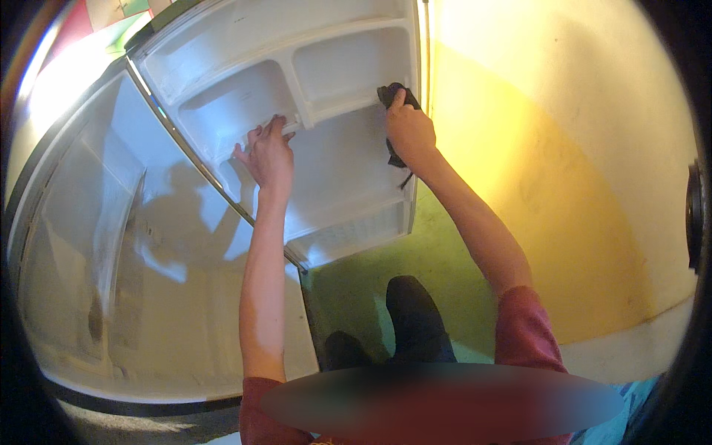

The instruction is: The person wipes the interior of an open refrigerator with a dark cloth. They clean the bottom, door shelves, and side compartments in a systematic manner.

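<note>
An open refrigerator door (345,150) with moulded white shelf compartments lies before me, its inner side facing up at the camera. My left hand (270,153) rests on the edge of a left-hand compartment, fingers spread over the rim; whether it grips the rim is hard to tell. At the door's right edge, my right hand (411,130) holds a dark crumpled cloth (396,156) against the white liner. The index finger presses on the cloth's upper part, and a thin strand hangs from its lower end.
To the left is the white refrigerator interior (183,289), with shadows across it. A yellow-lit wall (556,194) stands at the right, and a green floor (356,295) shows below the door. A dark round-edged object (693,217) is at the far right.
</note>
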The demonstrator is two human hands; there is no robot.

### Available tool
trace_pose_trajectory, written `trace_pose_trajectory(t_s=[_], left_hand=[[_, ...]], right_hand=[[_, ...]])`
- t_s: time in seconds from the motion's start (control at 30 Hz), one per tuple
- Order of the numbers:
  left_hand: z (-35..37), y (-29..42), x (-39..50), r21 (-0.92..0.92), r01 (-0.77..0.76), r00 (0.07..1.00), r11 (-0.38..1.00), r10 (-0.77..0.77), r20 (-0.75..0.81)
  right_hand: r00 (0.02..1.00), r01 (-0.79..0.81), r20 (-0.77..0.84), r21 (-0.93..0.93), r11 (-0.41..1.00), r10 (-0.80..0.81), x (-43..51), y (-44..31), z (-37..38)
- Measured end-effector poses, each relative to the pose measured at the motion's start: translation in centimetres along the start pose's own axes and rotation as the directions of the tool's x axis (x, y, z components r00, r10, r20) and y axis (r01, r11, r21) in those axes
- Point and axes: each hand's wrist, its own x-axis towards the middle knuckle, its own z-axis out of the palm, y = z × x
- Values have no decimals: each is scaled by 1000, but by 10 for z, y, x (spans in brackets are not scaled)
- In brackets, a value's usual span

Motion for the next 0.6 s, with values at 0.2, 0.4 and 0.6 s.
trace_pose_trajectory(t_s=[0.2,0.4,0.6], left_hand=[[5,-1,5,43,-36,998,998,34,46],[-16,9,7,26,-57,998,998,57,-11],[-18,9,2,3,-74,995,997,74,-73]], right_hand=[[995,-94,21,42,995,93,31,-6,23],[978,-187,-72,95,978,194,63,-12,24],[990,-142,26,73,987,141,57,-20,-10]])
